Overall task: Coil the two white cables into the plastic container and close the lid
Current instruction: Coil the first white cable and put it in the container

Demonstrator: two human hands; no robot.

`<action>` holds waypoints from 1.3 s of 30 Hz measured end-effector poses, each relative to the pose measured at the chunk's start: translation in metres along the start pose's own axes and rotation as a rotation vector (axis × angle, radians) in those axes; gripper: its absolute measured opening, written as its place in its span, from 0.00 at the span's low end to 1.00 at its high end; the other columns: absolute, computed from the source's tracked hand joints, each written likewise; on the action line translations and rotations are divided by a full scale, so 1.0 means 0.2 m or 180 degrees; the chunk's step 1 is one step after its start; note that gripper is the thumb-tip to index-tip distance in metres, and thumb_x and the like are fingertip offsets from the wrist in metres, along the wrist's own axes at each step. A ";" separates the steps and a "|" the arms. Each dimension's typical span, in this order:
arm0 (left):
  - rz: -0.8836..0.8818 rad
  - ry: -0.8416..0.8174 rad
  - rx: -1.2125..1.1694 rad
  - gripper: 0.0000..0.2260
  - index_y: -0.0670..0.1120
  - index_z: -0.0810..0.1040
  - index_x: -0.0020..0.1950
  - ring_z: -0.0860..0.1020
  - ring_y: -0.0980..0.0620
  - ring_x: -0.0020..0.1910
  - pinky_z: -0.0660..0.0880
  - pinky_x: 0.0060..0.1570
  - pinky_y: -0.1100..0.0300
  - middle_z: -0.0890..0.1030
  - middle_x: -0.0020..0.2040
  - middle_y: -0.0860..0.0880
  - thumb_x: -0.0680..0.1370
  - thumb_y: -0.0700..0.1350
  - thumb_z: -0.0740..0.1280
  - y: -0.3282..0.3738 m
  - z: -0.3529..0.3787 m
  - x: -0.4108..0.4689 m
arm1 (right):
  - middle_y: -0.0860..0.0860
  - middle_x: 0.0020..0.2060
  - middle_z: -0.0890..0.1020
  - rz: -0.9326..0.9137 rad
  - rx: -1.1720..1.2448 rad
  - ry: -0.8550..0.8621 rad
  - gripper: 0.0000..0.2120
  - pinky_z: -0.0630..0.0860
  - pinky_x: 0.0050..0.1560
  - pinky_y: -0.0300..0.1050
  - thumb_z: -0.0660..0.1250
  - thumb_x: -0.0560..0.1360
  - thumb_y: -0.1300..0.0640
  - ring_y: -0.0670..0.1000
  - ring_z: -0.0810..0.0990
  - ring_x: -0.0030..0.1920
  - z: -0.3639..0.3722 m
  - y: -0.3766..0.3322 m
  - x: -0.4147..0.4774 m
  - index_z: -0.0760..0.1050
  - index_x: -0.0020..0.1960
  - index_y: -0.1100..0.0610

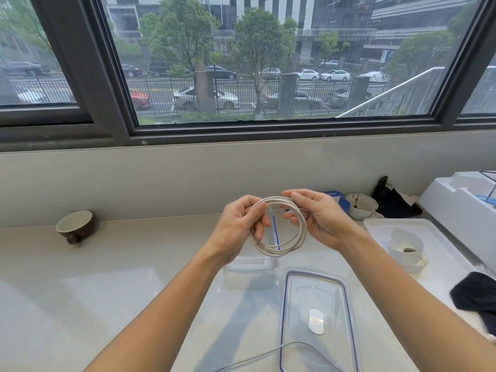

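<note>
Your left hand [241, 224] has its fingers curled round the left side of the coiled white cable [279, 252]. Your right hand [319, 218] pinches the coil's upper right between thumb and fingers. The coil hangs in several loops, held in the air above the countertop [107, 277].

The clear plastic container [251, 275] stands open just under your left wrist, partly hidden by it. Its lid [318, 318], with a blue seal round the rim, lies flat beside it on the right. The white sticker [316, 321] on the lid is too blurred to read.

The second white cable [268, 354] lies loose across the lid's near end. A brown cup [75, 225] lies tipped at the far left. The print on the blue box [334, 196] behind your right hand is illegible.
</note>
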State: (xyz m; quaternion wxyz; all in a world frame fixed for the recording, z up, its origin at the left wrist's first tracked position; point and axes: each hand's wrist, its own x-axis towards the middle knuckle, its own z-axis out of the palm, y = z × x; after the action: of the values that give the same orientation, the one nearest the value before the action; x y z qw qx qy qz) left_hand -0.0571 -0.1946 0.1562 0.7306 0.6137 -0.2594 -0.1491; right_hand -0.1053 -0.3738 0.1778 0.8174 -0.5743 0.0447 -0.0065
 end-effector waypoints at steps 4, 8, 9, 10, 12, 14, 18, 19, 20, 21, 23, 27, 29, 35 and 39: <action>-0.0016 0.0002 -0.0405 0.07 0.41 0.73 0.45 0.69 0.54 0.20 0.66 0.26 0.60 0.78 0.29 0.48 0.80 0.40 0.59 0.01 0.01 0.00 | 0.55 0.34 0.82 0.0136 0.0168 0.0236 0.04 0.77 0.30 0.36 0.63 0.76 0.67 0.46 0.81 0.29 0.01 0.03 0.01 0.76 0.48 0.65; 0.0073 0.0383 -0.0278 0.07 0.42 0.72 0.44 0.67 0.55 0.19 0.65 0.23 0.64 0.75 0.28 0.48 0.81 0.40 0.58 0.01 0.02 0.01 | 0.56 0.36 0.77 0.0280 0.0089 0.0128 0.05 0.78 0.31 0.36 0.67 0.71 0.66 0.48 0.81 0.30 0.03 0.09 0.01 0.77 0.46 0.65; 0.0094 0.0463 -0.0190 0.07 0.42 0.72 0.44 0.66 0.56 0.19 0.64 0.22 0.64 0.74 0.28 0.47 0.81 0.40 0.58 0.01 0.01 0.01 | 0.57 0.37 0.77 0.0314 0.0118 0.0064 0.06 0.79 0.32 0.37 0.67 0.70 0.65 0.48 0.82 0.30 0.03 0.10 0.01 0.76 0.47 0.66; 0.0117 0.0533 -0.0098 0.07 0.43 0.72 0.44 0.65 0.56 0.18 0.63 0.21 0.64 0.73 0.28 0.46 0.81 0.40 0.59 0.01 0.01 0.01 | 0.58 0.37 0.77 0.0347 0.0165 -0.0003 0.06 0.80 0.33 0.38 0.66 0.71 0.64 0.49 0.82 0.31 0.04 0.11 0.01 0.76 0.47 0.66; 0.0179 0.0663 0.0117 0.07 0.43 0.72 0.43 0.64 0.55 0.18 0.63 0.20 0.64 0.71 0.28 0.46 0.81 0.41 0.60 0.00 0.00 0.01 | 0.60 0.37 0.79 0.0451 0.0286 -0.0038 0.09 0.82 0.37 0.42 0.62 0.76 0.61 0.53 0.84 0.32 0.06 0.11 0.00 0.77 0.46 0.68; 0.0250 0.0814 0.0394 0.07 0.44 0.72 0.42 0.64 0.54 0.18 0.63 0.20 0.64 0.71 0.28 0.47 0.80 0.41 0.61 -0.01 -0.01 0.01 | 0.61 0.36 0.81 0.0558 0.0286 -0.0034 0.17 0.83 0.41 0.46 0.60 0.78 0.54 0.57 0.84 0.36 0.06 0.11 0.00 0.78 0.46 0.68; 0.0253 0.1042 0.0771 0.08 0.44 0.72 0.41 0.65 0.55 0.18 0.64 0.20 0.64 0.72 0.27 0.48 0.80 0.42 0.62 -0.03 -0.03 0.01 | 0.61 0.44 0.82 0.0403 -0.0490 -0.0307 0.19 0.77 0.54 0.55 0.66 0.71 0.52 0.56 0.84 0.45 0.06 0.12 -0.01 0.79 0.52 0.66; 0.0238 0.1044 0.0778 0.08 0.44 0.72 0.41 0.65 0.55 0.19 0.64 0.21 0.63 0.72 0.27 0.49 0.80 0.42 0.62 -0.03 -0.03 0.01 | 0.61 0.45 0.82 0.0344 -0.0678 -0.0314 0.18 0.75 0.56 0.55 0.68 0.70 0.54 0.55 0.83 0.46 0.06 0.12 -0.01 0.79 0.53 0.66; 0.0221 0.1030 0.0768 0.07 0.44 0.72 0.41 0.65 0.54 0.19 0.64 0.21 0.63 0.72 0.27 0.49 0.80 0.42 0.62 -0.03 -0.03 0.01 | 0.61 0.45 0.82 0.0288 -0.0824 -0.0274 0.15 0.74 0.56 0.54 0.69 0.70 0.57 0.54 0.83 0.46 0.07 0.13 -0.01 0.80 0.53 0.66; 0.0204 0.1004 0.0754 0.07 0.44 0.72 0.41 0.65 0.54 0.19 0.64 0.21 0.63 0.72 0.27 0.49 0.80 0.42 0.62 -0.03 -0.03 0.01 | 0.60 0.44 0.83 0.0231 -0.0907 -0.0218 0.12 0.74 0.55 0.52 0.69 0.71 0.61 0.54 0.83 0.45 0.07 0.13 0.00 0.80 0.52 0.65; 0.0170 0.0927 0.0726 0.07 0.44 0.73 0.42 0.64 0.53 0.19 0.64 0.21 0.62 0.72 0.27 0.49 0.80 0.42 0.62 -0.03 -0.03 0.01 | 0.60 0.42 0.84 0.0169 -0.0873 -0.0118 0.09 0.77 0.51 0.48 0.68 0.71 0.67 0.55 0.83 0.43 0.08 0.13 0.00 0.81 0.51 0.64; 0.0122 0.0721 0.0734 0.07 0.40 0.73 0.46 0.66 0.49 0.20 0.63 0.22 0.61 0.74 0.29 0.41 0.80 0.43 0.62 -0.05 -0.03 0.01 | 0.62 0.42 0.84 0.0169 -0.0325 -0.0104 0.10 0.82 0.46 0.44 0.68 0.69 0.71 0.55 0.85 0.40 0.10 0.14 0.02 0.81 0.49 0.64; 0.0110 0.0626 0.0680 0.08 0.38 0.71 0.46 0.66 0.47 0.21 0.62 0.21 0.60 0.76 0.30 0.36 0.80 0.43 0.62 -0.05 -0.02 0.00 | 0.63 0.45 0.84 0.0148 -0.0129 -0.0227 0.11 0.81 0.50 0.47 0.70 0.67 0.70 0.56 0.85 0.44 0.11 0.15 0.01 0.82 0.49 0.63; 0.0106 0.0554 0.0682 0.06 0.42 0.73 0.44 0.64 0.54 0.18 0.62 0.20 0.63 0.72 0.28 0.47 0.80 0.41 0.62 -0.03 -0.03 -0.01 | 0.55 0.42 0.80 0.0294 -0.0096 -0.0514 0.23 0.76 0.43 0.46 0.72 0.67 0.69 0.52 0.80 0.38 0.08 0.13 0.00 0.76 0.61 0.60; 0.0054 0.0691 0.0513 0.05 0.43 0.75 0.43 0.65 0.54 0.19 0.63 0.21 0.63 0.72 0.27 0.48 0.79 0.40 0.64 -0.04 -0.05 -0.01 | 0.57 0.39 0.80 0.0505 -0.0409 -0.0651 0.27 0.71 0.50 0.53 0.71 0.67 0.66 0.54 0.78 0.39 0.02 0.12 0.00 0.73 0.65 0.56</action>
State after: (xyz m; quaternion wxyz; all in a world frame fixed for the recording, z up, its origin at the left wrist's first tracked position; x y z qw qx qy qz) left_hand -0.0529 -0.1869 0.1459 0.7039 0.6808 -0.1952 -0.0544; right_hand -0.1068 -0.3624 0.1563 0.7772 -0.6178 0.0067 0.1196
